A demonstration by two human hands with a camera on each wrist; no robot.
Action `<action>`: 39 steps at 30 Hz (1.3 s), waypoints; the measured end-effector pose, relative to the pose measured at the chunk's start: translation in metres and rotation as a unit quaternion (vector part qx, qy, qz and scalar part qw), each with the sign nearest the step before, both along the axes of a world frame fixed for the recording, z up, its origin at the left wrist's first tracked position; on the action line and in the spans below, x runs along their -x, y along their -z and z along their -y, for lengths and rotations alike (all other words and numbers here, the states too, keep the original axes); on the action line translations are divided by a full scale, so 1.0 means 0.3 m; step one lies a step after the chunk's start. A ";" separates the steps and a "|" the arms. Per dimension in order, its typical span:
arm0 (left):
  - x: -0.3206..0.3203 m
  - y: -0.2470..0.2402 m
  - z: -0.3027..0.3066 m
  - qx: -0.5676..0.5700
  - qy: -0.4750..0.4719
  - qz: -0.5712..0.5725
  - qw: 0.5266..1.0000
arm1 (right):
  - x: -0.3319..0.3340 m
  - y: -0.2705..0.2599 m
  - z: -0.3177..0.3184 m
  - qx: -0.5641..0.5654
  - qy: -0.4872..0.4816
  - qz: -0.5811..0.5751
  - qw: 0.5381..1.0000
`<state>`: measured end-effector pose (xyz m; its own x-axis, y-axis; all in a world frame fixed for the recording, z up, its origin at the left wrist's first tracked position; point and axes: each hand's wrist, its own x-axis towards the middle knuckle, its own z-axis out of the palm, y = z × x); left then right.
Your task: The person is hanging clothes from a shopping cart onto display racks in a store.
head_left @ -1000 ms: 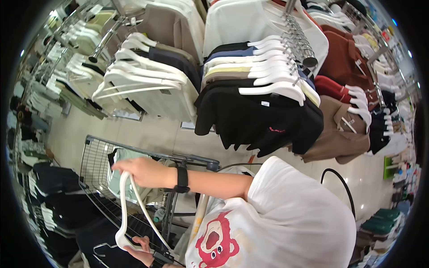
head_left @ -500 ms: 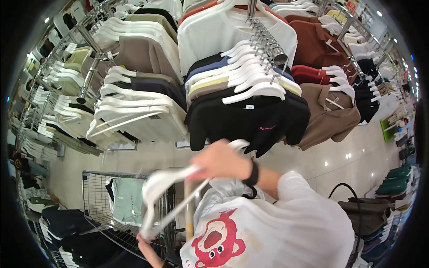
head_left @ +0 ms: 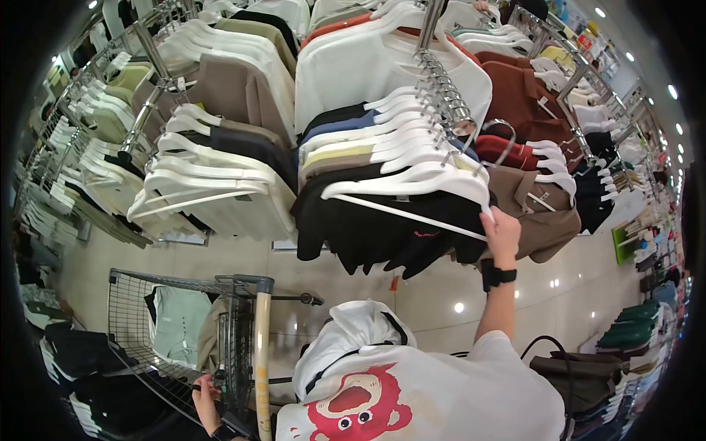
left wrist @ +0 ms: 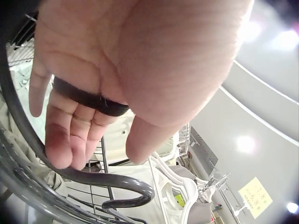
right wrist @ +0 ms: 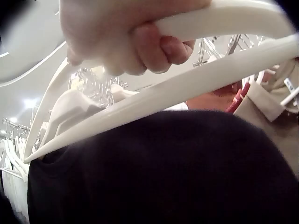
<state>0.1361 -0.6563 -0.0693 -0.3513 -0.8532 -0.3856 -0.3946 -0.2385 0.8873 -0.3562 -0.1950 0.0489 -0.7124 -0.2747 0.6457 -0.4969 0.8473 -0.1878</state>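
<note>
My right hand (head_left: 502, 234) grips one end of an empty white clothes hanger (head_left: 401, 183), fingers curled round its arm in the right wrist view. The hanger's lower bar (right wrist: 163, 93) crosses in front of a black T-shirt (head_left: 346, 228) hanging at the front of the middle rail. The hanger's metal hook (head_left: 506, 140) sticks up beside the rail's end. Over the shopping cart (head_left: 118, 316), my left hand (head_left: 206, 400) hangs with fingers loosely extended and nothing in it. A black band (left wrist: 88, 97) crosses its palm, and its fingertips are close to the cart's grey wire rim (left wrist: 117, 181).
Folded light-green clothing (head_left: 180, 323) lies in the cart. White hangers with pale shirts (head_left: 213, 213) fill the rail on the left. A brown collared shirt (head_left: 544, 220) and dark red shirts (head_left: 507, 151) hang on the right. Tiled floor (head_left: 434, 294) lies between rack and cart.
The hanger has moved from above the cart up and right to the front of the rack, in my right hand. The left hand has let go of it and stays by the cart.
</note>
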 end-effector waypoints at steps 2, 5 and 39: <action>-0.016 0.030 0.019 -0.004 -0.015 -0.020 1.000 | 0.049 0.037 0.024 0.002 -0.005 -0.004 1.000; -0.034 0.061 0.043 -0.025 -0.039 -0.050 0.998 | 0.113 0.066 0.089 0.018 -0.038 -0.048 0.998; 0.252 -0.268 -0.343 0.167 0.286 0.075 0.941 | -0.320 -0.407 0.638 0.127 -0.612 0.060 0.779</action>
<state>0.0603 -0.5534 0.0111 -0.7523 -0.6240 -0.2113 -0.5001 0.3322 0.7997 -0.2601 -0.3864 0.1710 -0.0769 -0.6697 0.7387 -0.8691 -0.3180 -0.3788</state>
